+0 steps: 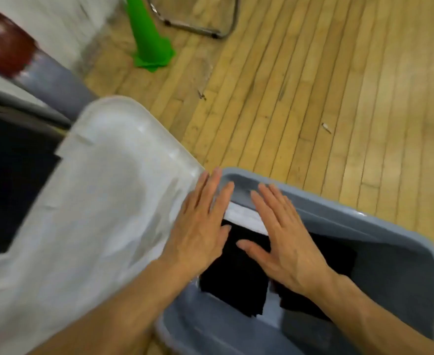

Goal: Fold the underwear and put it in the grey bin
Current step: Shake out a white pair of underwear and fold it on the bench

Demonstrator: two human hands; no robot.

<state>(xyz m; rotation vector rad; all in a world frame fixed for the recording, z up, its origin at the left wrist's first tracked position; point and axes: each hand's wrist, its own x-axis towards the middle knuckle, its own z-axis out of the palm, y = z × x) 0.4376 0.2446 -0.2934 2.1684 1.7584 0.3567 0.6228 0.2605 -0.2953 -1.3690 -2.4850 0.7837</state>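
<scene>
A grey bin (pixel 379 221) stands on the floor at the lower right. Inside it lies folded black underwear (pixel 239 283) with a white waistband (pixel 246 219) toward the far wall. More black fabric (pixel 338 254) lies to its right, partly hidden under my right arm. My left hand (pixel 200 226) is flat with straight fingers over the bin's left rim and the left edge of the underwear. Flat on top of the folded underwear rests my right hand (pixel 285 242), fingers spread. Neither hand grips anything.
A white plastic lid or tray (pixel 95 201) lies tilted just left of the bin, touching its rim. A green cone (pixel 149 39) and a metal chair leg (pixel 200 26) stand on the wooden floor (pixel 338 98) beyond. Dark furniture fills the far left.
</scene>
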